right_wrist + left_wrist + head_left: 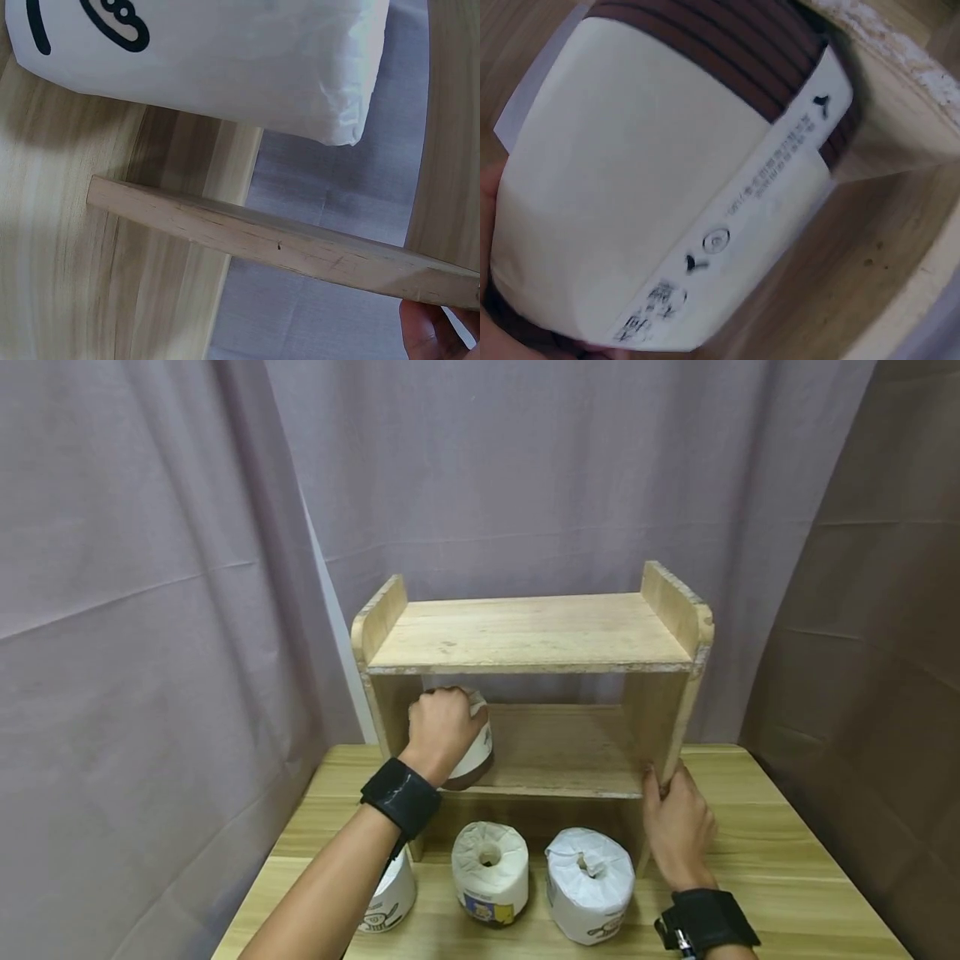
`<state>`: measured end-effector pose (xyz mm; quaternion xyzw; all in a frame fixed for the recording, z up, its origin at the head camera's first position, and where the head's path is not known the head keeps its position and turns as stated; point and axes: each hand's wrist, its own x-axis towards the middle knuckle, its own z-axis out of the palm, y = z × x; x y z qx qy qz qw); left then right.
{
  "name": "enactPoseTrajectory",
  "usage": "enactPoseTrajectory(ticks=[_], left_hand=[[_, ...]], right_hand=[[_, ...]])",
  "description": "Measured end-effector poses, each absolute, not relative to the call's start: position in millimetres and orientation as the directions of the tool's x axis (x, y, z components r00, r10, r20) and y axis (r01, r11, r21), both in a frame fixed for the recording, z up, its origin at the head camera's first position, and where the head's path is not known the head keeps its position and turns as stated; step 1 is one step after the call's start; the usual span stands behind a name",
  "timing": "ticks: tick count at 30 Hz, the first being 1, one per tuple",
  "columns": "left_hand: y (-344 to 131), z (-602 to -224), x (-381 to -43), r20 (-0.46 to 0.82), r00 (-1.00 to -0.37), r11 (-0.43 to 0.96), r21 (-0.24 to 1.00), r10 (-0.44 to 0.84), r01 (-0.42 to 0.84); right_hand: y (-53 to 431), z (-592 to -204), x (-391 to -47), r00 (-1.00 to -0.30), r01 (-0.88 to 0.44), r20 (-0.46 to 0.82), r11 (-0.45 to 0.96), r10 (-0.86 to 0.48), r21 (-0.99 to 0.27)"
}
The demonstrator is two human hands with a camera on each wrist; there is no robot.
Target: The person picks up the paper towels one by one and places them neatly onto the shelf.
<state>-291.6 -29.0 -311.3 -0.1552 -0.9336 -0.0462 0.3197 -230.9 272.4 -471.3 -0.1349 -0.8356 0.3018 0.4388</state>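
Observation:
My left hand grips a wrapped toilet paper roll from above, at the left end of the lower shelf board of a small wooden shelf. Close up in the left wrist view, that roll has a cream wrapper with a dark brown band and printed marks. My right hand holds the shelf's right side panel near the lower board, fingers on one face and thumb at the front edge. In the right wrist view, fingertips show against the panel's edge.
Three more wrapped rolls stand on the wooden table before the shelf: a cream roll, a white roll at right, and another white roll partly behind my left forearm. Grey curtains hang behind and at the sides.

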Motion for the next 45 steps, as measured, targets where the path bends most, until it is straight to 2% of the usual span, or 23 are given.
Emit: enactPoseTrajectory(ticks=[7, 15, 18, 24, 35, 40, 45], left_hand=[[-38, -310, -290, 0.628, -0.696, 0.926, -0.116, 0.348, 0.359], [-49, -312, -289, 0.662, -0.641, 0.913, -0.182, 0.388, 0.364], [-54, -312, -288, 0.651, -0.649, 0.908, -0.171, 0.395, 0.382], [-62, -315, -289, 0.608, -0.678, 0.878, -0.067, 0.413, 0.474], [-73, -322, -296, 0.619, -0.604, 0.804, -0.076, 0.502, 0.590], [-78, -321, -297, 0.603, -0.587, 0.773, -0.079, 0.540, 0.630], [-83, -317, -297, 0.570, -0.595, 0.751, -0.060, 0.567, 0.657]], right_hand=[[272, -469, -231, -0.590, -0.029, 0.635, 0.773, 0.499, -0.634], [269, -469, -231, -0.591, -0.031, 0.634, 0.772, 0.498, -0.635], [268, -469, -232, -0.594, -0.031, 0.633, 0.772, 0.496, -0.634], [270, -471, -234, -0.609, -0.016, 0.614, 0.767, 0.502, -0.642], [272, -475, -236, -0.608, -0.015, 0.615, 0.768, 0.502, -0.640], [272, -474, -235, -0.609, -0.021, 0.619, 0.771, 0.496, -0.637], [271, -473, -234, -0.612, -0.024, 0.617, 0.768, 0.495, -0.640]])
